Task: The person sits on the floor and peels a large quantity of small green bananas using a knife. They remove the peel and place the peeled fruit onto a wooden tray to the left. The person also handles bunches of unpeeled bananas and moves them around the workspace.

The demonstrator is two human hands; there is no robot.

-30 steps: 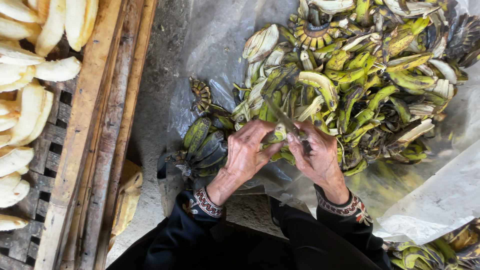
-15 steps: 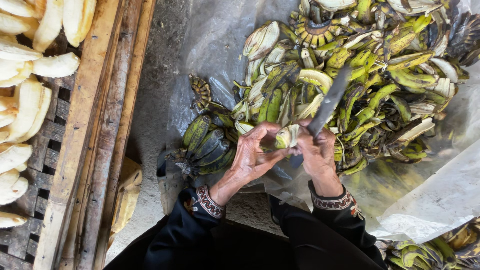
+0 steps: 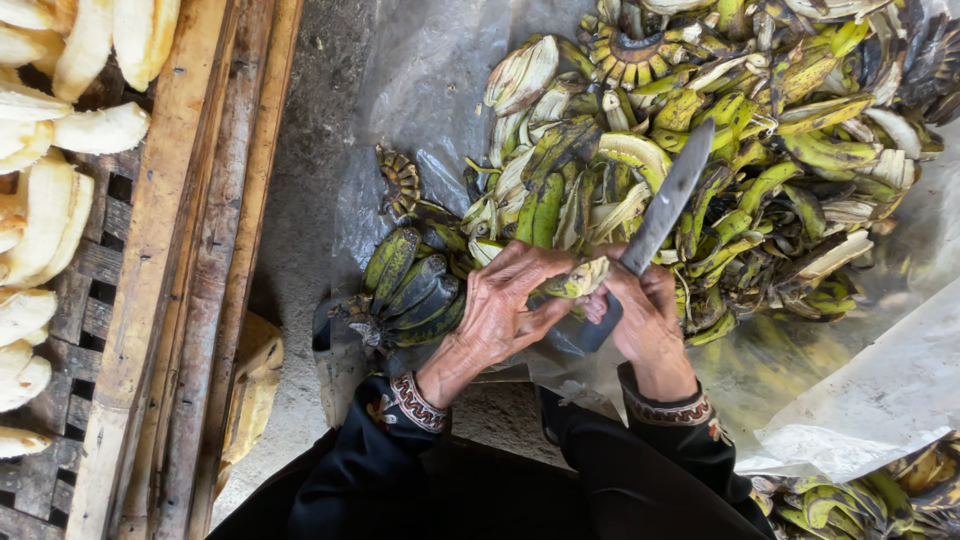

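My left hand [image 3: 503, 308] grips a partly peeled green banana [image 3: 574, 280] just in front of me. My right hand [image 3: 648, 318] holds a knife by its dark handle, and the long grey blade [image 3: 668, 198] points up and away over the peel heap. The blade's base rests against the banana's end. A small bunch of unpeeled green bananas [image 3: 408, 288] lies right beside my left hand. Both sleeves are dark with patterned cuffs.
A big heap of green and yellow banana peels [image 3: 740, 150] lies on a clear plastic sheet [image 3: 880, 370] ahead and to the right. Peeled pale bananas [image 3: 40, 210] lie on a wooden slatted rack [image 3: 150, 300] at left. More green bananas [image 3: 870, 495] sit at bottom right.
The knife has swung upward from lying low in the peels to pointing up and away. My left hand has closed around the banana, whose pale flesh now shows.
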